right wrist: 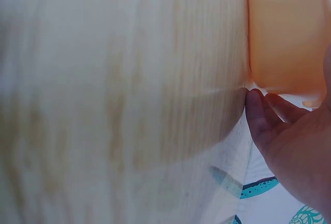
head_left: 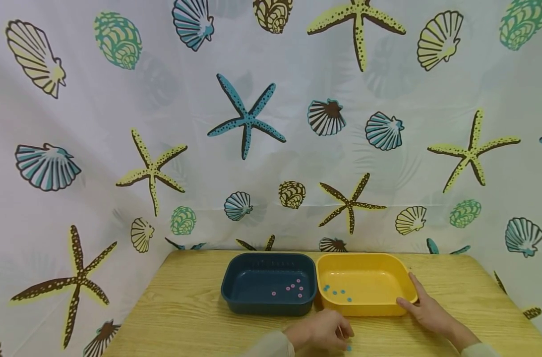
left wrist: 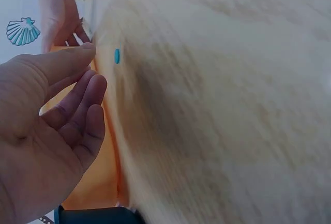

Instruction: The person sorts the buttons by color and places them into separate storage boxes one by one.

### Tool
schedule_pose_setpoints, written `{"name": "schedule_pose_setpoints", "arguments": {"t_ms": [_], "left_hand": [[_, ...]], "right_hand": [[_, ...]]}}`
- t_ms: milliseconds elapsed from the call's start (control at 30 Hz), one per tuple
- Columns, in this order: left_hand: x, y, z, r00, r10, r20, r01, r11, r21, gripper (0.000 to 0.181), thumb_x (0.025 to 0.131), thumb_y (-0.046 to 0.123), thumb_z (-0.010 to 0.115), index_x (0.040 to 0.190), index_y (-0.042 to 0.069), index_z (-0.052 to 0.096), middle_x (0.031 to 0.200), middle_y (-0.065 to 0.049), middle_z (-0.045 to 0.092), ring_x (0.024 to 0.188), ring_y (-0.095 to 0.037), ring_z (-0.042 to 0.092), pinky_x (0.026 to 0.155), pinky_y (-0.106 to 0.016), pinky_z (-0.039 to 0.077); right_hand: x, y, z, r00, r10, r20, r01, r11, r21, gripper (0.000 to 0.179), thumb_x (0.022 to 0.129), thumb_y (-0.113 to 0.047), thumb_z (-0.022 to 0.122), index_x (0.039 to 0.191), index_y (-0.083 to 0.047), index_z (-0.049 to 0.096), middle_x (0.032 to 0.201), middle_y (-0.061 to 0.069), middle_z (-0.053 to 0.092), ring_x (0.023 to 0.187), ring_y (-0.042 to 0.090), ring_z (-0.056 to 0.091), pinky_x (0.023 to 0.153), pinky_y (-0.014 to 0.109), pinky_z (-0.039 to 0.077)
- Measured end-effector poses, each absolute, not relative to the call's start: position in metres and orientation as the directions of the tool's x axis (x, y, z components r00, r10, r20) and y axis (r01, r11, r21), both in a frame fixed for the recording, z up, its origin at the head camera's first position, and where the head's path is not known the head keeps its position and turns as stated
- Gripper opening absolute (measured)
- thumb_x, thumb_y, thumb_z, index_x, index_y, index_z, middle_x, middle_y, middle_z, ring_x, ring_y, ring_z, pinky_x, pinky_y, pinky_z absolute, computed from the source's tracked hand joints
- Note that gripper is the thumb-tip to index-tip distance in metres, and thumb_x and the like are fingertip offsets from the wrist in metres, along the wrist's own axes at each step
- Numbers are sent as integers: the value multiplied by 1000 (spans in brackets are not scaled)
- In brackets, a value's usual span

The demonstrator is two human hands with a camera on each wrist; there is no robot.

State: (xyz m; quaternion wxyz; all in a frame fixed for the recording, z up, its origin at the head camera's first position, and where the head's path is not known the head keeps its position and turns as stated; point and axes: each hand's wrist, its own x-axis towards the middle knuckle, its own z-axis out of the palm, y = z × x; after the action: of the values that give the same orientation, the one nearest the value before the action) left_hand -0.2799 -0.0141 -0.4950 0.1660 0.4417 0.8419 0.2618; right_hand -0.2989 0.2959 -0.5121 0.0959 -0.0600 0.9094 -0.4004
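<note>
A small blue disc (left wrist: 117, 56), perhaps a button or bead, lies on the table in front of the yellow tub. My left hand (head_left: 325, 329) is just beside it, thumb and index close together; a small gap separates the fingertips from the disc in the left wrist view. My right hand (head_left: 431, 310) holds the right end of the yellow tub (head_left: 364, 310), thumb at the front corner of the rim and fingers along the outer side. Several blue discs (head_left: 342, 291) lie inside that tub, towards its left.
A dark blue tub (head_left: 271, 308) stands against the yellow one on its left, with several small pink discs (head_left: 292, 286) inside. Both sit on a wood-grain table (head_left: 177, 307). Behind hangs a white cloth (head_left: 288, 163) printed with shells and starfish.
</note>
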Motion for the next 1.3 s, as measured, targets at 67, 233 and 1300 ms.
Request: {"name": "schedule_pose_setpoints", "arguments": {"t_ms": [67, 233, 1300], "left_hand": [[-278, -13, -498, -551, 833, -44, 679, 479, 557, 23, 82, 8, 71, 105, 5, 72, 90, 7, 69, 75, 7, 56, 66, -9, 44], [-277, -11, -503, -555, 830, -59, 683, 495, 538, 21, 82, 9, 70, 103, 8, 72, 87, 11, 68, 72, 8, 55, 65, -9, 43], [-279, -10, -516, -550, 835, -24, 699, 476, 535, 9, 85, 9, 70, 92, 12, 75, 79, 15, 66, 69, 12, 52, 63, -8, 42]], "right_hand": [[-299, 296, -512, -974, -186, -129, -32, 676, -737, 93, 97, -45, 49, 148, 2, -13, 148, 37, 0, 132, 54, 14, 103, 63, 15], [-300, 296, -513, -975, -182, -127, -33, 685, -728, 93, 97, -46, 49, 148, 2, -13, 147, 38, 0, 132, 54, 16, 103, 63, 16], [-299, 296, -513, -975, -178, -130, -26, 677, -735, 93, 97, -45, 49, 148, 2, -13, 147, 38, 1, 131, 55, 16, 103, 62, 15]]}}
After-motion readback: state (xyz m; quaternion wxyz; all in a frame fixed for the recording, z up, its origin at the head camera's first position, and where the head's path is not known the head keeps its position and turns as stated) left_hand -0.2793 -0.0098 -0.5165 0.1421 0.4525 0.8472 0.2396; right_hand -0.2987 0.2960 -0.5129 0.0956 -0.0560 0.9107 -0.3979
